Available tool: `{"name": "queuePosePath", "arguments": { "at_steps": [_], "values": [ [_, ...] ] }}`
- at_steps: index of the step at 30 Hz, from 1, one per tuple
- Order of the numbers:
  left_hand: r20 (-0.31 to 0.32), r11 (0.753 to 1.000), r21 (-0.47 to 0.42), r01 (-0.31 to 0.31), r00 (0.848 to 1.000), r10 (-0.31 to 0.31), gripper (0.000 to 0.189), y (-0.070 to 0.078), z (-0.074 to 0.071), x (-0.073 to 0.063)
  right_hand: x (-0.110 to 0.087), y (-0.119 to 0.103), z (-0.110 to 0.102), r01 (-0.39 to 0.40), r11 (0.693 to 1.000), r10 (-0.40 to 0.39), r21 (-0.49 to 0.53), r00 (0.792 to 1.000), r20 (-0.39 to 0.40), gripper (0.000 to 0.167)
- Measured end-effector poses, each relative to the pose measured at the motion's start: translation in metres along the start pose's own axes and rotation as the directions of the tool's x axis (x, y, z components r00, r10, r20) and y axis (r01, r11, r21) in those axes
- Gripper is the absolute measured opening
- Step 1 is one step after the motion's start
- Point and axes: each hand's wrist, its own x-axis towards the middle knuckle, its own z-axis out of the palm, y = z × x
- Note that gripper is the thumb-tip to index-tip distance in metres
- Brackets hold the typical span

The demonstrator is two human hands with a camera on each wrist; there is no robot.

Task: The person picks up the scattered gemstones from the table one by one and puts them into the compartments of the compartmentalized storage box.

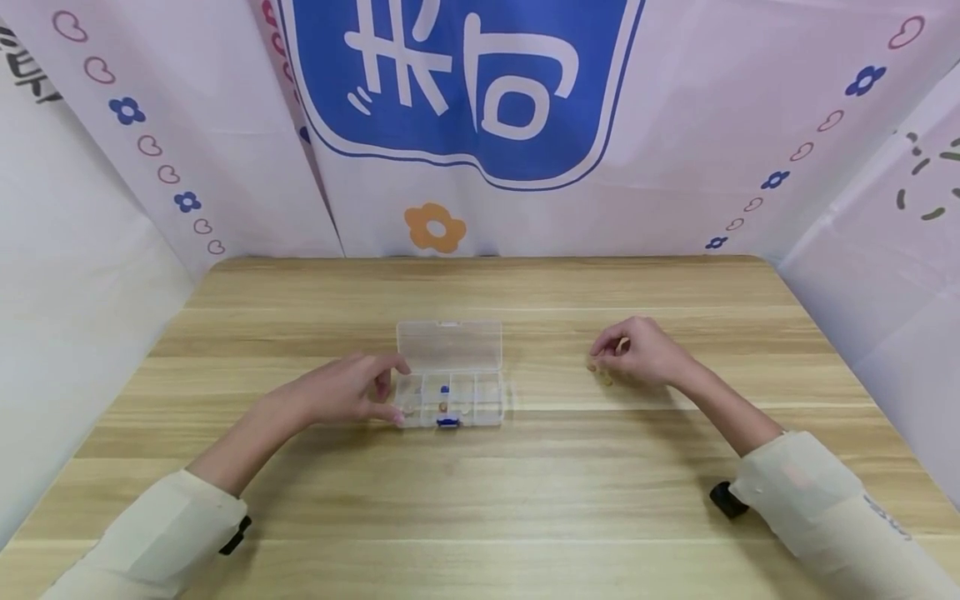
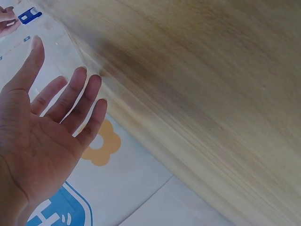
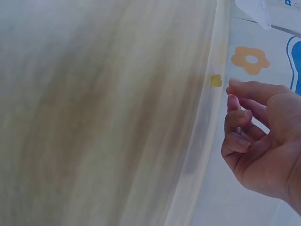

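A clear plastic compartment box point(image 1: 490, 406) lies on the table with its lid point(image 1: 450, 346) raised at the back. My left hand point(image 1: 348, 390) spans the box's left end, thumb by the front corner and index finger near the hinge. Its fingers look loose and nearly straight in the left wrist view. A few small blue and orange-brown pieces sit in the compartments. To the right, my right hand point(image 1: 647, 354) is low over the table, thumb and index tips close together. A small yellow bead point(image 3: 216, 81) lies just off these fingertips. I cannot tell whether they pinch another.
The wooden table point(image 1: 525, 508) meets a white printed cloth backdrop point(image 1: 660, 208) behind the box. White cloth also hangs on both sides. A blue latch point(image 1: 447, 422) marks the box's front. Black straps point(image 1: 727, 500) show below the sleeves.
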Motion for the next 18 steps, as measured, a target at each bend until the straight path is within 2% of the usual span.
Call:
{"name": "queuePosePath", "arguments": {
  "at_steps": [11,18],
  "values": [
    [-0.005,1.000,-0.001,-0.025,1.000,0.025,0.062,0.000,-0.001,0.001,-0.007,0.002,-0.008,0.047,0.999,-0.045,-0.022,0.995,0.087,0.001],
    [-0.007,0.999,0.001,-0.041,0.999,0.041,0.058,0.001,-0.001,0.000,-0.014,0.007,-0.007,0.035,0.999,-0.031,-0.026,0.993,0.114,0.004]
  ]
}}
